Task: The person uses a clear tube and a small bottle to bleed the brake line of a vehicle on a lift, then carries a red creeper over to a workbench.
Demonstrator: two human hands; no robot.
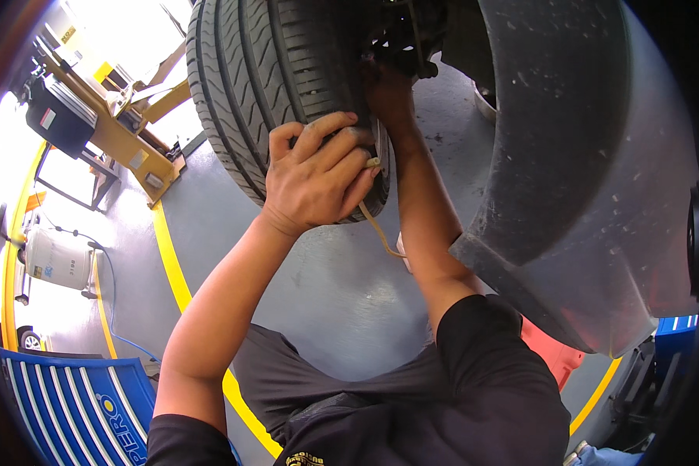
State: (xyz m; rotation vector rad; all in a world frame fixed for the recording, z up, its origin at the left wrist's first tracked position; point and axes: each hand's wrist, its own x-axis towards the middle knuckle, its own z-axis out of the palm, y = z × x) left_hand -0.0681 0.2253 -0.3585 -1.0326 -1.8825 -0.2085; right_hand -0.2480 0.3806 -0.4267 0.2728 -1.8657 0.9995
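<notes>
Pinching a thin yellowish tube (374, 227), just above the centre of the frame, it's the left hand (318, 175) at work, right against the black tyre (245, 85)! Look at those fingers: bent and drawn in close, thumb folded across from below, the tube caught between them. Its pale end pokes out just past the fingers on their right side, and the rest drops from under the thumb, curving down and right toward the right forearm. The knuckles are up against the tyre's tread, close to its inner edge.

Now the right hand (387, 85), upper centre, up in the shadow behind the tyre! Its fingers are lost in the dark, so how far they're spread, or whether they hold anything, I cannot tell. The tube's visible end sits well below them.

Over on the right, a big grey body panel (567, 155) curves around the wheel space. Upper left, a yellow metal post (132, 155); lower left, a blue cabinet (70, 396), and grey floor (342, 272) beneath the hands.
</notes>
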